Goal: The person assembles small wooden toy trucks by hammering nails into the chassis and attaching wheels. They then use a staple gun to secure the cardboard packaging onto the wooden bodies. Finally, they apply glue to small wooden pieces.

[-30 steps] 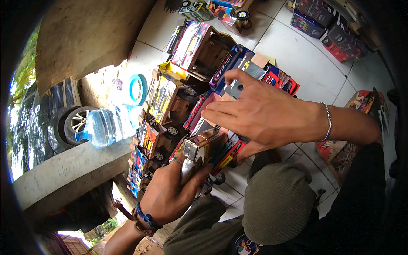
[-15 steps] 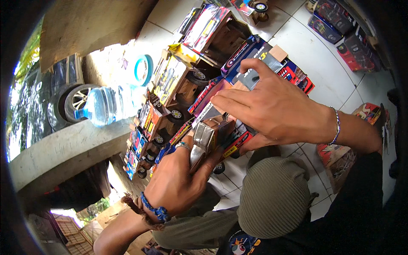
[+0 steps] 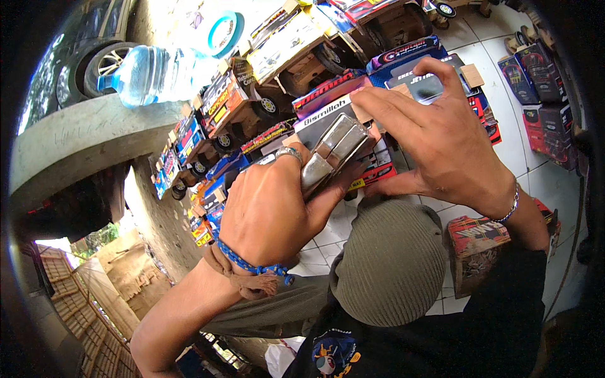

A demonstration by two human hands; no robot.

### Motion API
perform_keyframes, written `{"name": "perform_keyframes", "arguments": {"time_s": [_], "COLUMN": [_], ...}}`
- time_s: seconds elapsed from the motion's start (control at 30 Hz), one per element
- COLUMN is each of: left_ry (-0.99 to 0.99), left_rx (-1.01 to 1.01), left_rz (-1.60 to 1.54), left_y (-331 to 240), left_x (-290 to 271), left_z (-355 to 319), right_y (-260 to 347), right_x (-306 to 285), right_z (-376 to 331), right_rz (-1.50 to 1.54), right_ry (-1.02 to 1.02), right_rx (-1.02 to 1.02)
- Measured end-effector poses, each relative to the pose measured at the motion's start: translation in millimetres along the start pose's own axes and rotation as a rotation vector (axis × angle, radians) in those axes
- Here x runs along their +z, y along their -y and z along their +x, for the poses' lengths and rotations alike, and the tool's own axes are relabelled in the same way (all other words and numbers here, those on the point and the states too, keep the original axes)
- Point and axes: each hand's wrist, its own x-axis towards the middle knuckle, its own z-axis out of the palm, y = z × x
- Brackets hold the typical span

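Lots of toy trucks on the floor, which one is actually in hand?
The silvery metal-clad one: the left hand holds it up off the floor and the right hand touches its far end. The other toy trucks, colourfully decorated, stand in rows on the floor.

One head-worn fisheye view looks steeply down from close above the hands, so they fill the middle. The white tiled floor (image 3: 504, 157) lies far right, a concrete ledge (image 3: 82, 145) far left. Straight edges bend near the dark round rim. No second view overlaps.
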Motion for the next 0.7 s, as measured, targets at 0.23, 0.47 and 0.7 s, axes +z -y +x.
{"name": "perform_keyframes", "arguments": {"time_s": [0.23,0.47,0.7], "left_ry": [-0.062,0.18,0.265], "left_rx": [0.168,0.094,-0.07], "left_rz": [0.116,-0.009,-0.051], "left_y": [6,26,54], "left_x": [5,-50,-81], "left_z": [1,-27,-48], "right_y": [4,10,22], "right_x": [-9,-18,-9], "right_z": [3,14,47], "right_rz": [-0.068,-0.207,-0.014], "right_ry": [0.05,0.144,0.298], "right_rx": [-0.036,-0.042,-0.219]}}
